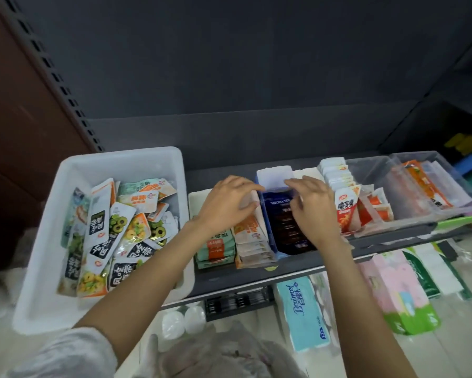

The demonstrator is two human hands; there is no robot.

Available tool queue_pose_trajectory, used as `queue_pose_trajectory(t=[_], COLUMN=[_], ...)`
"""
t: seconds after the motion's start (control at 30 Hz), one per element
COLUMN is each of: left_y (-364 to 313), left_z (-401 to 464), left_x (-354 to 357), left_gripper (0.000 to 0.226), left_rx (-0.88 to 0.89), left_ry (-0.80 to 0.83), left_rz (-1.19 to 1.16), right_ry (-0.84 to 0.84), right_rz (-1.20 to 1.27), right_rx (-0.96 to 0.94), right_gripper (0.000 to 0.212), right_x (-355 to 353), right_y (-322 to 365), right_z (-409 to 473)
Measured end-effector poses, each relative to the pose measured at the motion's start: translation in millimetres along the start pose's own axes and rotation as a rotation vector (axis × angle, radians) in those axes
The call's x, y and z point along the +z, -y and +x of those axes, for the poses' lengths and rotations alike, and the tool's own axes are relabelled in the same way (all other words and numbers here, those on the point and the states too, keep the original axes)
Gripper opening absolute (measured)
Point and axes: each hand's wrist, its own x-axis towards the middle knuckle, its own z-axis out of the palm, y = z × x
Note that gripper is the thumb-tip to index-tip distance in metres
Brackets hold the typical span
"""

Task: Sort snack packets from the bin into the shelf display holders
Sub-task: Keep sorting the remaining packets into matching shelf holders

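Both hands, left [226,203] and right [311,205], loosely curled, hover over dark packets [286,227] in the blue holder [270,236].

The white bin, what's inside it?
The white bin holds a loose pile of snack packets: dark ones, green-and-yellow ones, orange-and-white ones. The left arm covers its near right corner, and whatever lies under the pile is hidden.
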Motion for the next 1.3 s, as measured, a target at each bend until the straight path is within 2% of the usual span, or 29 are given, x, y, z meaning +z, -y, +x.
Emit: queue_pose_trajectory(t=[0.07, 0.13, 0.2, 0.27, 0.33, 0.4, 0.5, 0.57, 0.63, 0.7, 0.8, 0.9, 0.97, 1.03, 1.1, 1.17, 1.23, 1.3], left_y=[5, 19, 38, 62, 89, 118, 153, 163, 169, 175, 182, 186, 187, 186, 181, 171, 157, 139], left_z=[-28, -60, -92, -120, -141, -155, -165, -165, -163, -164, -167, -170, -169, -165, -155, -140, -125, -113], left_x=[-24, -48, -71, -88, -98, -101, -93, -89, -86, -83, -82, -85, -89, -97, -108, -121, -129, -129], left_gripper=[0.028, 0.024, 0.025, 0.029, 0.031, 0.036, 0.039, 0.043, 0.048, 0.054, 0.058, 0.056, 0.054, 0.056, 0.063, 0.067, 0.056, 0.033], left_rx=[-0.044, -0.102, -0.175, -0.282, -0.396, -0.49, -0.582, -0.594, -0.587, -0.585, -0.564, -0.55, -0.575, -0.571, -0.476, -0.316, -0.168, -0.042], left_ry=[-0.125, -0.233, -0.308, -0.352, -0.336, -0.25, -0.096, -0.03, 0.071, 0.183, 0.251, 0.212, 0.093, -0.092, -0.227, -0.214, -0.127, -0.118], left_rz=[-0.07, -0.109, -0.135, -0.135, -0.088, -0.03, 0.094, 0.144, 0.188, 0.208, 0.217, 0.156, 0.042, -0.041, -0.109, -0.19, -0.224, -0.217], right_ry=[-0.043, 0.001, 0.159, 0.36, 0.546, 0.631, 0.612, 0.55, 0.529, 0.567, 0.548, 0.394, 0.271, 0.181, 0.15, 0.126, 0.081, 0.036], right_rz=[0.184, 0.492, 0.893, 1.118, 1.081, 0.926, 0.66, 0.361, 0.104, -0.005, 0.104, 0.356, 0.472, 0.547, 0.537, 0.455, 0.394, 0.399], right_rx=[0.031, 0.096, 0.144, 0.199, 0.207, 0.14, 0.08, 0.065, 0.147, 0.287, 0.471, 0.503, 0.457, 0.393, 0.284, 0.135, 0.045, 0.055], right_gripper=[0.037, 0.033, 0.028, 0.023, 0.02, 0.021, 0.025, 0.034, 0.044, 0.049, 0.049, 0.027, 0.015, 0.008, 0.011, 0.011, 0.01, 0.011], right_x=[-10, -15, -12, 1, 23, 52, 104, 140, 166, 185, 199, 194, 178, 153, 124, 93, 63, 38], right_y=[30, 67, 107, 141, 171, 200, 235, 248, 257, 262, 267, 269, 267, 261, 253, 244, 236, 226], right_z=[-8, -12, -14, -13, -10, -6, 4, 15, 25, 33, 41, 40, 31, 22, 15, 9, 3, -7])
